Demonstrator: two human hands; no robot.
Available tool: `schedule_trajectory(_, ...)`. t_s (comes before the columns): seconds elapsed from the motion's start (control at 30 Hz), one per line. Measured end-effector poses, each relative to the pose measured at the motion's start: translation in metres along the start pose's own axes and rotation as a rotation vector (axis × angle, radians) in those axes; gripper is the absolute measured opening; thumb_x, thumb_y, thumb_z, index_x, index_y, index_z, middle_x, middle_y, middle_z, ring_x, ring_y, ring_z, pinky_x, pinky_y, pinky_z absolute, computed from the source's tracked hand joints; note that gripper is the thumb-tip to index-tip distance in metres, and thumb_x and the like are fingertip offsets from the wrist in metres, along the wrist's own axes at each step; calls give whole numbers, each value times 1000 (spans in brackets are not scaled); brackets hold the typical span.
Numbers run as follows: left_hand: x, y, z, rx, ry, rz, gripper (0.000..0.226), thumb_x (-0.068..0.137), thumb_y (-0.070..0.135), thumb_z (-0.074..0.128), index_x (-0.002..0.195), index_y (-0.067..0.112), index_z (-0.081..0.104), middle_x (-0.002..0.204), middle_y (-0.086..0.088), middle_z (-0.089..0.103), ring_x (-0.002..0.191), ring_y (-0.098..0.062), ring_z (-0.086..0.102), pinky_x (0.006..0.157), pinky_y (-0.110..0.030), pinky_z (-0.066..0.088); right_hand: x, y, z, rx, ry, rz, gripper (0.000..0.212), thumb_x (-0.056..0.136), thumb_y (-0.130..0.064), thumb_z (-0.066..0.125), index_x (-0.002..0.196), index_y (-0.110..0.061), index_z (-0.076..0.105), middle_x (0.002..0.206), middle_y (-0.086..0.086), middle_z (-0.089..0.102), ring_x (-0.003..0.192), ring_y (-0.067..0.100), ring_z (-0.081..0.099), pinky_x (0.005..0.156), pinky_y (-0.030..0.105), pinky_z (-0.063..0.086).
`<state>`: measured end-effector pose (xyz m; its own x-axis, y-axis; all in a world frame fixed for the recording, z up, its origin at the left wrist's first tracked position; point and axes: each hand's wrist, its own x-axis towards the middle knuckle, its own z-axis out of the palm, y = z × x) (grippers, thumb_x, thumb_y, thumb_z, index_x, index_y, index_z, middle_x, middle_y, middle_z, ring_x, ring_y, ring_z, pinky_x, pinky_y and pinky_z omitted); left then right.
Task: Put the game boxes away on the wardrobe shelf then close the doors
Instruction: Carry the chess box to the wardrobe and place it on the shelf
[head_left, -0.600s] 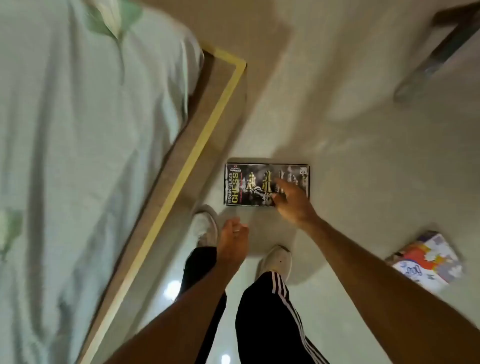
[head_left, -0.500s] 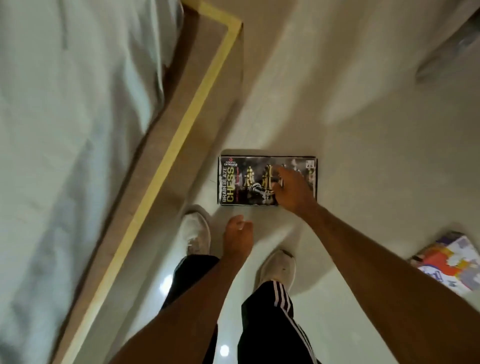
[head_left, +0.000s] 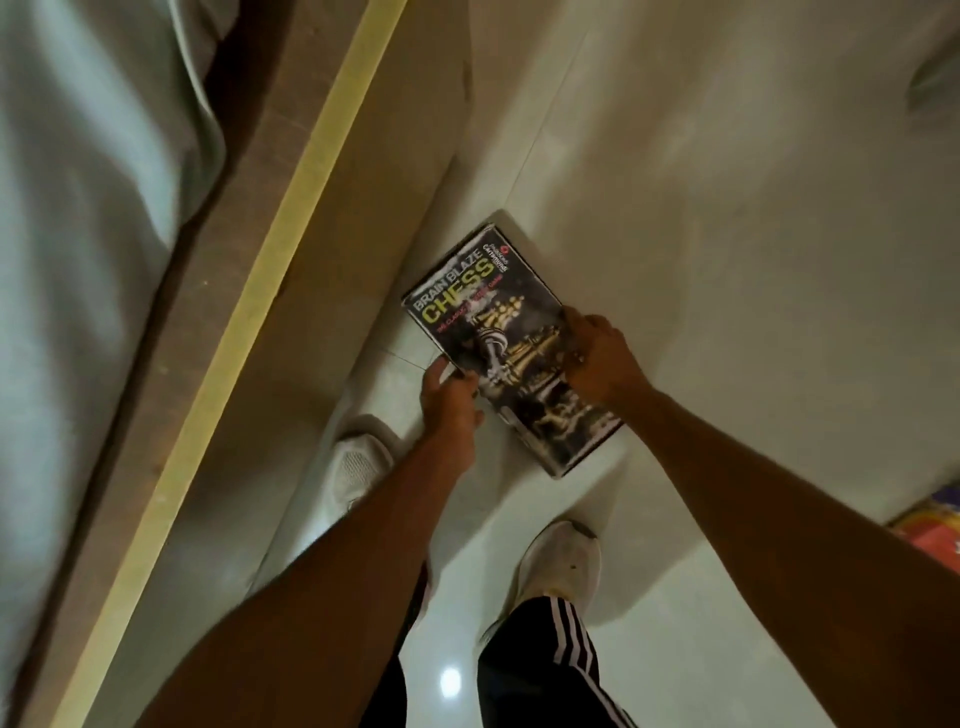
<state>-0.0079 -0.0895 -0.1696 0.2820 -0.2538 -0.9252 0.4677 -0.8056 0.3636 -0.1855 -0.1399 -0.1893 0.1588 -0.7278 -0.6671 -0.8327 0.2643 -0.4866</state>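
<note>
A black chess game box (head_left: 483, 312) with yellow lettering is turned diagonally just above the pale floor, in front of my feet. My right hand (head_left: 597, 358) grips its right long edge, fingers curled over the top. My left hand (head_left: 449, 397) holds the left long edge with fingers on the box's side. A second, colourful game box (head_left: 935, 525) lies on the floor at the right edge of view, mostly cut off. The wardrobe is not in view.
A bed with a pale sheet (head_left: 88, 260) and a wooden frame with a yellow strip (head_left: 249, 291) runs along the left. My two white shoes (head_left: 358, 467) stand on the glossy tiled floor (head_left: 727, 234).
The chess box has turned from lying square on the floor to a diagonal angle. My left hand has come forward from the air onto its left edge; my right hand has shifted to the right edge.
</note>
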Motion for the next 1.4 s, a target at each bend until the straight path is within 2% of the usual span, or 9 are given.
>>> schedule_trajectory(0.1, 2, 13, -1, 35, 41, 58, 39, 86, 1, 59, 117, 24, 61, 100, -4, 69, 87, -20, 65, 71, -37, 49, -7, -2, -4, 183, -22, 31, 41, 92, -13, 52, 133, -19, 47, 117, 7, 62, 107, 28, 61, 94, 39, 50)
schedule_trajectory(0.2, -11, 27, -1, 46, -8, 158, 32, 83, 9, 67, 112, 23, 66, 101, -7, 74, 88, -23, 70, 64, -30, 53, -23, -9, -9, 327, -51, 82, 36, 94, -25, 58, 128, -17, 56, 116, 5, 65, 107, 23, 61, 88, 31, 47)
schedule_trajectory(0.37, -44, 55, 20, 186, -276, 204, 25, 94, 21, 49, 108, 25, 70, 107, 1, 74, 98, -23, 71, 86, -42, 53, -54, -32, -33, 545, 46, 83, 43, 75, -47, 76, 113, -34, 62, 98, -13, 67, 93, 10, 66, 83, 24, 52)
schedule_trajectory(0.5, -56, 60, 50, 403, -543, 181, 34, 99, 29, 38, 119, 27, 65, 118, 5, 71, 108, -17, 66, 95, -38, 45, -63, -20, -63, 361, 203, 133, 55, 64, -46, 83, 111, -29, 62, 96, -14, 66, 88, 10, 66, 80, 26, 53)
schedule_trajectory(0.7, -38, 38, 87, 524, -314, 140, 29, 94, 9, 49, 120, 15, 60, 95, -5, 60, 76, -14, 52, 60, -23, 39, -57, 33, -97, 318, 476, 213, 39, 81, -16, 72, 118, -16, 59, 107, 6, 70, 92, 21, 65, 83, 31, 51)
schedule_trajectory(0.83, -9, 13, 112, 685, -278, 160, 51, 90, 9, 59, 139, 8, 45, 129, -15, 57, 113, -30, 58, 89, -35, 49, -43, 66, -79, 311, 492, 233, 27, 88, -11, 63, 114, -11, 66, 103, 10, 70, 88, 19, 61, 78, 24, 41)
schedule_trajectory(1.03, 1, 9, 119, 663, -357, 171, 34, 87, 3, 57, 120, 9, 59, 118, -11, 66, 98, -24, 61, 68, -27, 46, -34, 79, -44, 411, 490, 337, 29, 86, -12, 64, 115, -13, 68, 105, 12, 72, 92, 21, 64, 89, 32, 51)
schedule_trajectory(1.2, -43, 46, 87, 661, -384, 154, 32, 88, 0, 50, 101, 28, 60, 107, -1, 65, 88, -14, 59, 71, -32, 48, -66, 42, -62, 401, 439, 333, 28, 84, -14, 67, 111, -14, 71, 103, 10, 73, 92, 27, 67, 84, 30, 50)
schedule_trajectory(1.4, -153, 126, 44, 650, -417, 228, 58, 86, -8, 53, 137, 18, 47, 128, -8, 58, 105, -21, 61, 65, -25, 48, -139, -42, -122, 496, 347, 376, 29, 82, -20, 71, 110, -13, 70, 104, 10, 73, 92, 28, 68, 86, 45, 56)
